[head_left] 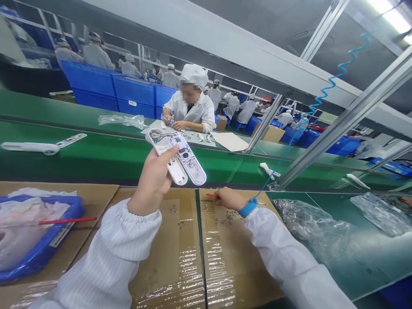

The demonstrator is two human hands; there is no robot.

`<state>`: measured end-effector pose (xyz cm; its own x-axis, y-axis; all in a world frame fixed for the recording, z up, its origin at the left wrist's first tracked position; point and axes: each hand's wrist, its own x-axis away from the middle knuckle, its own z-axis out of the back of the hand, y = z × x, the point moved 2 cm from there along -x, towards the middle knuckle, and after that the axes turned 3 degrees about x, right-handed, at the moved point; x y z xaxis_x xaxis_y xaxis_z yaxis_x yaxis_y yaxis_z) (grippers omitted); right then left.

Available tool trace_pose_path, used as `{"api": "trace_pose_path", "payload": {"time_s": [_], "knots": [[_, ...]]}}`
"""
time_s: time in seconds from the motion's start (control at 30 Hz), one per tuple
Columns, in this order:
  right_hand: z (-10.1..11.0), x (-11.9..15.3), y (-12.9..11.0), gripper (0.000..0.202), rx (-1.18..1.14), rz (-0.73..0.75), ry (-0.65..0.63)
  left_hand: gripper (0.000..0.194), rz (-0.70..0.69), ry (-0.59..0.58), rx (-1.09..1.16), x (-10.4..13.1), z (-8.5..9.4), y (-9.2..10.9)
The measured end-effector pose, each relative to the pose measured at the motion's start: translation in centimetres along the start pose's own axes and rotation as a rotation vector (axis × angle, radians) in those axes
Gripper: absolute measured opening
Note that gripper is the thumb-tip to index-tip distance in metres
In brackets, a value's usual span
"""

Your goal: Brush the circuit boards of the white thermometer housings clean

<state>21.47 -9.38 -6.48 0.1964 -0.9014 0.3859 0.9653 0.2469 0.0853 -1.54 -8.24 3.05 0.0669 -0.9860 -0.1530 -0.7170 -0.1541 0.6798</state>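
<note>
On the bench, taped cardboard [167,274] covers the near part, and small metal pieces [230,216] are scattered near its far edge. At the left edge there is a blue tray [24,274] with plastic bags inside; a red stick [67,220] lies across its rim. Crumpled clear plastic [309,219] occupies the right side. Past the far edge runs a green belt [106,163], and behind it a co-worker [193,109] is sitting. A blue cord [325,88] goes from the wrist strap [247,208] upward, in front of a metal post.

The left hand [153,176] pinches a white device [195,169], raised above the far edge of the cardboard. It is opened into two long halves with rounded ends, joined by thin wires; one half shows dark components. The right hand [230,198], low over the cardboard, has its fingers closed around a red rod [211,195].
</note>
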Motion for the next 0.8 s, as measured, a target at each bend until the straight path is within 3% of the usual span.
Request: {"api": "trace_pose_path", "payload": {"time_s": [0.13,0.5,0.67,0.8], "knots": [[0.4,1.0,0.8,0.024,-0.012,0.023,0.036,0.032,0.029,0.014,0.015,0.1,-0.3,0.1],[-0.3,0.8,3.5,0.025,0.094,-0.154,0.051,0.032,0.043,0.017,0.002,0.2,-0.3,0.2],[0.1,2.1,1.4,0.023,0.092,-0.063,0.09,0.033,0.047,0.001,0.0,0.1,-0.2,-0.2],[-0.5,2.7,-1.3,0.018,0.032,0.088,0.02,0.034,0.061,-0.026,-0.001,0.2,-0.3,-0.3]]}}
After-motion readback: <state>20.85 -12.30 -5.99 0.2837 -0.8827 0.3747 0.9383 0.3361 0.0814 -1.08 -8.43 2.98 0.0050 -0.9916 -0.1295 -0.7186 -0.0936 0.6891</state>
